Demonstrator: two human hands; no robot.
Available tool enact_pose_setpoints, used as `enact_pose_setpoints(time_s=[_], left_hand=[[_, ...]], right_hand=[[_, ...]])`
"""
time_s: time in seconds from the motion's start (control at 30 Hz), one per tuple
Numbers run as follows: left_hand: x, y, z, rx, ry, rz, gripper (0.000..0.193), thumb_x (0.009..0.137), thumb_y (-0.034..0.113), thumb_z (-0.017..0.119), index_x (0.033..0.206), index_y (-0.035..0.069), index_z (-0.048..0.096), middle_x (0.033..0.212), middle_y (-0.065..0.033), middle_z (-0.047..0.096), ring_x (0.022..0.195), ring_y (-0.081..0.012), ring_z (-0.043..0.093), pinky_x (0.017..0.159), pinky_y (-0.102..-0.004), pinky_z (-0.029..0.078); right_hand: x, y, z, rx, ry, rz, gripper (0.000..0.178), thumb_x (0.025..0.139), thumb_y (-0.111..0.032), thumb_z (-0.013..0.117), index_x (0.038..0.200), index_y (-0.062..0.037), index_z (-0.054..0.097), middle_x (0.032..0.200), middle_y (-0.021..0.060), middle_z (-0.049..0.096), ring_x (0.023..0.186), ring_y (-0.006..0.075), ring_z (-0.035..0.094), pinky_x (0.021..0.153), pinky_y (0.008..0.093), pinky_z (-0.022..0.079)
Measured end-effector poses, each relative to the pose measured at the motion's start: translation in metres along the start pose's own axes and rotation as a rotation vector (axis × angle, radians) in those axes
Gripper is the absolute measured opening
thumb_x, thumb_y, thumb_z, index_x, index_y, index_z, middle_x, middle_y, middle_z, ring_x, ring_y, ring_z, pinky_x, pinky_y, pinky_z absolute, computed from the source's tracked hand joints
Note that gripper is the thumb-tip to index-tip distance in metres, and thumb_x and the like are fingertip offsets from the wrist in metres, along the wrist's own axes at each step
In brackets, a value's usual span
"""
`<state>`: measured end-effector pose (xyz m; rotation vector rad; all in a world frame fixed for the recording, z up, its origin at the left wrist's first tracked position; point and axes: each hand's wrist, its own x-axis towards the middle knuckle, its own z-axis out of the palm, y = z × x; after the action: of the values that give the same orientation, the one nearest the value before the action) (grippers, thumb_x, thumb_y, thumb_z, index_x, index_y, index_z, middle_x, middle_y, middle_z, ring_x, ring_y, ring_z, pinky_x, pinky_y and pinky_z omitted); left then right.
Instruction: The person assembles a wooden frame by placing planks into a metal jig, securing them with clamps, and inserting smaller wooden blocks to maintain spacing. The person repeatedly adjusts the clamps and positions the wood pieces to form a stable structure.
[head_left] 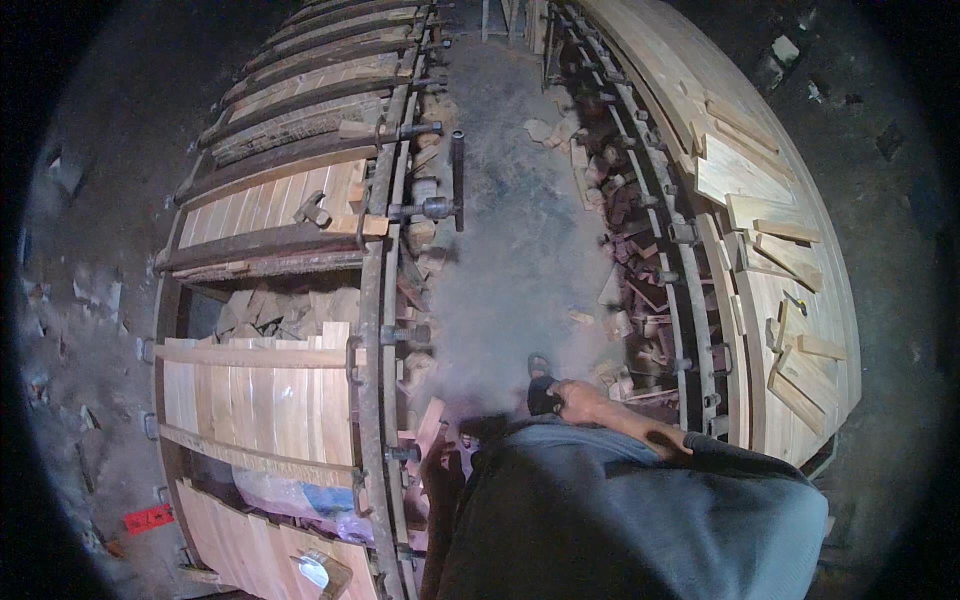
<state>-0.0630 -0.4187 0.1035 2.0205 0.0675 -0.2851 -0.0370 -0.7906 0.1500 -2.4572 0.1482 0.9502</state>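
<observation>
My right arm comes out of a dark grey sleeve, and my right hand [572, 400] is low in front of my body, over the aisle floor. Its fingers look curled, but they are partly hidden beside a dark shape, so I cannot make out a hold. A shadowed brown shape at my left side appears to be my left hand [440, 468], close to the rack's edge; its fingers do not show clearly. Nearest on that side are a pinkish wood piece [430, 424] and a clamped panel of pale wood strips [262, 398].
The left metal clamp rack [374, 300] has screw clamps jutting into the aisle, among them one with an upright bar handle [458, 180]. Wood offcuts [640, 270] lie below the right rack. Loose boards [745, 170] rest on stacked panels [790, 440] at right.
</observation>
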Motion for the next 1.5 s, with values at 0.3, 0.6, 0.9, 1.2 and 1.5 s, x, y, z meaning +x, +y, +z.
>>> enact_pose_setpoints(time_s=[0.3, 0.6, 0.9, 1.2, 1.5], left_hand=[[0.036, 0.088, 0.050, 0.106, 0.091, -0.241, 0.046, 0.088, 0.002, 0.068, 0.132, -0.005, 0.061, 0.098, -0.0169, 0.073, 0.086, -0.0251, 0.069, 0.080, -0.0352, 0.055], [-0.017, 0.070, 0.089, 0.177, 0.211, -0.472, 0.039, 0.087, 0.021, 0.063, 0.121, 0.003, 0.064, 0.100, -0.0280, 0.069, 0.096, -0.0431, 0.067, 0.083, -0.0488, 0.054], [-0.206, -0.019, 0.182, -0.157, 0.388, -1.120, 0.056, 0.081, 0.026, 0.069, 0.132, 0.003, 0.062, 0.108, -0.0231, 0.073, 0.098, -0.0335, 0.070, 0.088, -0.0419, 0.055], [-0.288, -0.070, 0.190, 0.064, 0.439, -0.764, 0.049, 0.089, 0.039, 0.063, 0.128, 0.010, 0.067, 0.120, -0.0193, 0.070, 0.113, -0.0368, 0.065, 0.095, -0.0452, 0.052], [-0.628, -0.117, 0.145, -0.361, 1.277, -0.972, 0.025, 0.087, 0.015, 0.064, 0.105, 0.000, 0.073, 0.096, -0.0207, 0.073, 0.088, -0.0312, 0.071, 0.087, -0.0395, 0.054]], right_hand=[[0.057, 0.074, -0.088, -0.072, -0.093, -0.077, 0.051, 0.081, -0.018, 0.065, 0.131, -0.0100, 0.063, 0.129, 0.0193, 0.065, 0.123, 0.0380, 0.060, 0.100, 0.0468, 0.050], [0.131, 0.111, -0.175, 0.011, 0.161, -0.291, 0.032, 0.081, -0.011, 0.070, 0.112, -0.0038, 0.068, 0.105, 0.0233, 0.070, 0.100, 0.0405, 0.068, 0.083, 0.0465, 0.054], [0.200, 0.151, -0.122, -0.387, -0.075, -0.377, 0.024, 0.091, -0.021, 0.058, 0.110, -0.0061, 0.063, 0.101, 0.0156, 0.065, 0.095, 0.0295, 0.062, 0.085, 0.0425, 0.050], [0.130, 0.034, 0.010, -0.644, -0.249, -0.596, 0.047, 0.093, -0.039, 0.058, 0.129, -0.0092, 0.060, 0.121, 0.0228, 0.066, 0.115, 0.0379, 0.063, 0.094, 0.0502, 0.050], [-0.104, -0.191, 0.290, -0.386, -0.554, -1.095, 0.034, 0.086, -0.006, 0.068, 0.119, -0.0028, 0.064, 0.105, 0.0164, 0.069, 0.091, 0.0276, 0.069, 0.081, 0.0383, 0.057]])
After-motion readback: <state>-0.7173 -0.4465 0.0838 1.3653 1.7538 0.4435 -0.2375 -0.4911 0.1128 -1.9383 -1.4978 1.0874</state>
